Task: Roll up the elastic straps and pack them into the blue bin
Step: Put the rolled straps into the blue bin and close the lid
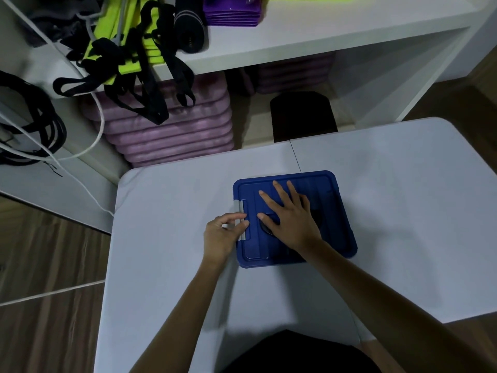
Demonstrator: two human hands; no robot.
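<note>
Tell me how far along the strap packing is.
Done: nothing that shows; the blue bin sits on the white table with its lid on, contents hidden. In hand: the right hand lies flat on the lid while the left hand fingers the grey latch. Left: black elastic straps hang unrolled off the shelf.

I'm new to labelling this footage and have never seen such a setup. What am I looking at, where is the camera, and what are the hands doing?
There is no machine: a person wears one camera on the head, looking down at their own bare hands. On the white table sits a blue bin with its lid on. The right hand lies flat on the lid; the left hand fingers the grey latch at the bin's left side. Neither holds a strap. Black straps hang off the shelf behind.
</note>
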